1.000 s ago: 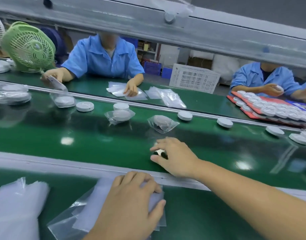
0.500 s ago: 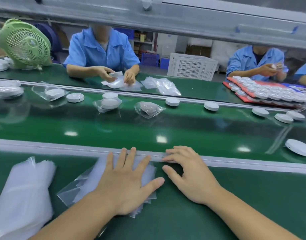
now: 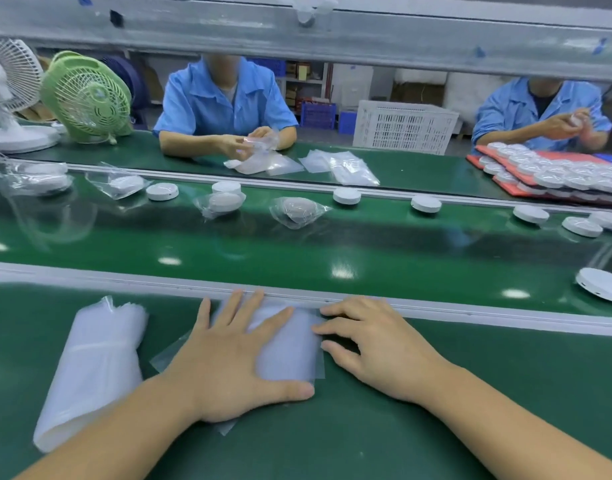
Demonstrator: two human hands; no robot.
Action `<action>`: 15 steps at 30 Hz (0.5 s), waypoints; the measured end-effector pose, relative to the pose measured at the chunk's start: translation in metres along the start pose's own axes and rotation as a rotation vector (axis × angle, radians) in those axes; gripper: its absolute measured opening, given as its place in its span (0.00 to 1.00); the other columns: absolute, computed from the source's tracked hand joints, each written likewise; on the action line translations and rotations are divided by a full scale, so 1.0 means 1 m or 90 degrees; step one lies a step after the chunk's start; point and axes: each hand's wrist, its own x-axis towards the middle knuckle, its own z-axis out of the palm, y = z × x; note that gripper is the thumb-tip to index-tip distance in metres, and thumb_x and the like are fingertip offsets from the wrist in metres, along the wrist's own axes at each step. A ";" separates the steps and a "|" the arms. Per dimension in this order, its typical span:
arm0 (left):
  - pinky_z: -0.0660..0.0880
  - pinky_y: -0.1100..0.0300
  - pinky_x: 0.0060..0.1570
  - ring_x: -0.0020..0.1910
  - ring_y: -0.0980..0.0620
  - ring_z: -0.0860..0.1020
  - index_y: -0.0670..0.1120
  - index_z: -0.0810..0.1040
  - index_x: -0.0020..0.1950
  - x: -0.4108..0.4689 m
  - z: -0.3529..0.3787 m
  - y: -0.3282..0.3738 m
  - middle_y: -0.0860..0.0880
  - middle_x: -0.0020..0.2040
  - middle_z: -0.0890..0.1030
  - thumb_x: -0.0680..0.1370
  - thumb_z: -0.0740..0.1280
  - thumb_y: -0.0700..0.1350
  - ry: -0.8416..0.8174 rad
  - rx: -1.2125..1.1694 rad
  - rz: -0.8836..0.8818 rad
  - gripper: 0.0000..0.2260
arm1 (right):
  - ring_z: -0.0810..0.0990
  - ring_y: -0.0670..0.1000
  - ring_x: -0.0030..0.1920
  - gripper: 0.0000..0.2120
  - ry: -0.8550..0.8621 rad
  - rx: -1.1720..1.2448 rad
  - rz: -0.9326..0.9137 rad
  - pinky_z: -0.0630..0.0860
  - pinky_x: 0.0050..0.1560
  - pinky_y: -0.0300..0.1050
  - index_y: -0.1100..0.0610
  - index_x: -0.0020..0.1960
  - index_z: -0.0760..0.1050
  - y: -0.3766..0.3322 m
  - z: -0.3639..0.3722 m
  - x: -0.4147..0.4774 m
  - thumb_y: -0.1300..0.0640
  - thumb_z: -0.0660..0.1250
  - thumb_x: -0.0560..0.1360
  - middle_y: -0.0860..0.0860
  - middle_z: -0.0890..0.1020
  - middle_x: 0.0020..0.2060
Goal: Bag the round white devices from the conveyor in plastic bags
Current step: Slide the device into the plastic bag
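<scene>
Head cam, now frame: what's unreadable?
- Head view: right hand curls over whatever lies beneath; contents hidden.
- Head view: left hand covers the flat clear plastic bags; count unknowable.
- Head view: round white device on the green conveyor belt, cut by the right edge.

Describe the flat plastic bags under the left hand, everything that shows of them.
The plastic bags are a thin flat stack of milky translucent film, roughly rectangular, clear corners poking out at left and bottom. They lie on the green table beside the conveyor rail. The left hand presses flat on them, fingers spread; the right hand touches their right edge.
</scene>
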 end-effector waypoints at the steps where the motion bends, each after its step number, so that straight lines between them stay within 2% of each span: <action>1: 0.32 0.41 0.75 0.77 0.54 0.29 0.79 0.35 0.70 -0.001 0.003 -0.001 0.58 0.80 0.33 0.58 0.43 0.88 0.025 -0.011 -0.002 0.43 | 0.67 0.44 0.73 0.18 0.000 0.002 0.008 0.61 0.75 0.47 0.40 0.70 0.76 -0.007 0.005 -0.002 0.41 0.58 0.83 0.39 0.73 0.71; 4: 0.36 0.42 0.76 0.79 0.55 0.33 0.72 0.40 0.76 0.000 0.007 -0.001 0.60 0.81 0.38 0.60 0.41 0.87 0.069 -0.024 -0.006 0.47 | 0.58 0.44 0.78 0.22 -0.007 0.055 0.024 0.53 0.79 0.44 0.39 0.72 0.72 -0.028 0.020 -0.012 0.38 0.52 0.81 0.39 0.67 0.76; 7: 0.36 0.42 0.77 0.79 0.55 0.33 0.67 0.43 0.79 -0.002 0.003 0.000 0.59 0.81 0.38 0.58 0.42 0.88 0.056 -0.018 -0.010 0.52 | 0.57 0.40 0.78 0.21 -0.008 0.083 0.017 0.51 0.78 0.39 0.39 0.72 0.71 -0.033 0.018 -0.013 0.40 0.54 0.80 0.37 0.67 0.76; 9: 0.34 0.42 0.76 0.77 0.55 0.28 0.67 0.40 0.79 -0.003 -0.003 -0.003 0.58 0.80 0.34 0.56 0.45 0.89 0.012 -0.014 -0.019 0.55 | 0.61 0.38 0.75 0.21 0.016 0.121 0.040 0.56 0.77 0.39 0.40 0.71 0.70 -0.030 0.013 -0.013 0.43 0.59 0.79 0.36 0.68 0.74; 11: 0.31 0.42 0.75 0.74 0.56 0.23 0.69 0.36 0.77 -0.004 -0.009 -0.007 0.58 0.78 0.29 0.53 0.47 0.89 -0.034 -0.028 -0.035 0.56 | 0.63 0.37 0.73 0.22 0.037 0.119 0.054 0.60 0.75 0.40 0.40 0.72 0.68 -0.029 0.011 -0.015 0.43 0.59 0.78 0.36 0.69 0.72; 15: 0.30 0.41 0.75 0.74 0.56 0.23 0.72 0.32 0.74 -0.008 -0.006 -0.008 0.57 0.78 0.27 0.52 0.49 0.89 -0.047 -0.023 -0.024 0.56 | 0.60 0.37 0.74 0.28 0.031 0.074 0.057 0.55 0.74 0.37 0.39 0.75 0.65 -0.032 0.012 -0.016 0.35 0.54 0.77 0.35 0.68 0.72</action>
